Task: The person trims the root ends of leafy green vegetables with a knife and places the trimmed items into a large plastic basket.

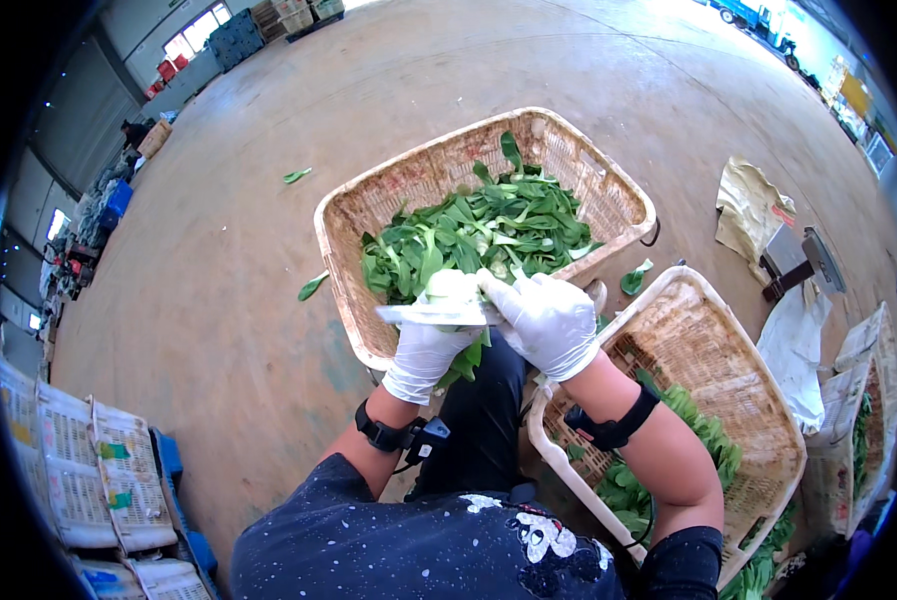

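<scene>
A leafy green (pixel 452 286) was grasped, pale base uppermost, in the gloved left hand (pixel 424 350), and a flat blade (pixel 430 314) was gripped by the right hand (pixel 550 318) just beside it; both were held over the near side of a basket (pixel 596 190) heaped with loose leaves (pixel 458 235)

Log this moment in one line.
left hand: holding greens; right hand: holding knife; basket ahead: loose leaves; nearer right basket: leafy vegetables

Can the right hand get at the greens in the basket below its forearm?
Probably yes: the open basket leaves the greens exposed, though the right hand seems occupied with a knife.
</scene>
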The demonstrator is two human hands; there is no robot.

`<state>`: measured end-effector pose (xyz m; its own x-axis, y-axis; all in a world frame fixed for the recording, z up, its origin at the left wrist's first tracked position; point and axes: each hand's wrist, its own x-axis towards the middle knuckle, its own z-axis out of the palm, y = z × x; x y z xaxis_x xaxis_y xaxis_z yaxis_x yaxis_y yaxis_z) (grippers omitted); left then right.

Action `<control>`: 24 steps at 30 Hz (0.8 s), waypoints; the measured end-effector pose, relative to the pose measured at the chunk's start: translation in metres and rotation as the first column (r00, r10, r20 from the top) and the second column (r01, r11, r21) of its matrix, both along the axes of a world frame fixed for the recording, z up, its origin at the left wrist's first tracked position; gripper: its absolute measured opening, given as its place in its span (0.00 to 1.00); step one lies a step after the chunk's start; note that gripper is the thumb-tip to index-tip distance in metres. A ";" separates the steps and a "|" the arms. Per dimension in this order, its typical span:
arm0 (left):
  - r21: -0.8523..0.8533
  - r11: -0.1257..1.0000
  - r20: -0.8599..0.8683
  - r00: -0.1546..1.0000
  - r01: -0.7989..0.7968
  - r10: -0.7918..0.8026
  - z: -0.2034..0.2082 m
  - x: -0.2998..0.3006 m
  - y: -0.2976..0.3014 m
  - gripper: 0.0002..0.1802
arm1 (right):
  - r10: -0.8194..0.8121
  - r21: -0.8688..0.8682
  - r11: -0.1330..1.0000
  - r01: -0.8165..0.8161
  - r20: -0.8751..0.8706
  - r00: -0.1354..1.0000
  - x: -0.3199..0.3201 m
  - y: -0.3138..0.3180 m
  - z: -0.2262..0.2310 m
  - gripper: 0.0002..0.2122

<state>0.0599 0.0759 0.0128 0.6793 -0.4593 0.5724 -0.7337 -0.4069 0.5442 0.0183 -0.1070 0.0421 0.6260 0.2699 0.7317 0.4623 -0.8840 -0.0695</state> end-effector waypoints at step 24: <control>-0.457 0.845 -0.784 0.322 0.277 -0.530 0.035 -0.028 -0.014 0.31 | 0.765 0.998 0.065 0.025 -0.066 0.641 -0.068 -0.019 -0.031 0.19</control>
